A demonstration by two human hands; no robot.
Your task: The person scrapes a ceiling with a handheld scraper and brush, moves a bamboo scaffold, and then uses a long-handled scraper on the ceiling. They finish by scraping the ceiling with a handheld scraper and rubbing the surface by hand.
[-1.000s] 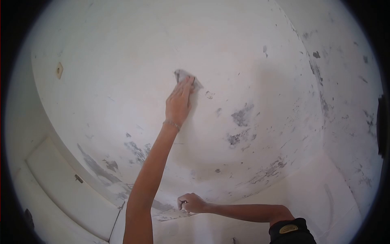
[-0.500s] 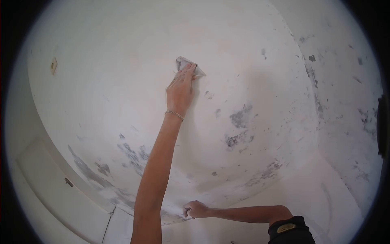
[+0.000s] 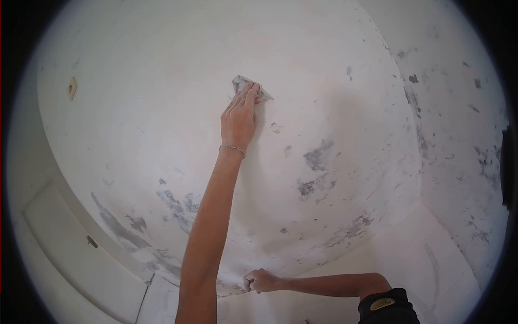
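My left hand (image 3: 239,120), with a chain bracelet at the wrist, reaches up to the pale wall (image 3: 178,102). Its fingers press a thin grey sheet of sandpaper (image 3: 240,82) against the surface; the sheet's corners stick out beyond the fingertips. Lower down, my right hand (image 3: 261,281) is closed in a fist in front of the wall's bottom edge. Whatever lies inside that fist, if anything, is hidden. Just below and right of the sandpaper is a small chipped mark (image 3: 276,128).
Dark grey patches (image 3: 318,155) mottle the wall, more of them low down and on the adjoining right wall (image 3: 458,108). A small outlet plate (image 3: 72,88) sits at left. A pale door (image 3: 70,237) stands at lower left. A dark object (image 3: 508,167) shows at the right edge.
My left hand and the sandpaper have barely shifted on the wall. The view has moved very slightly; my right fist stays where it was.
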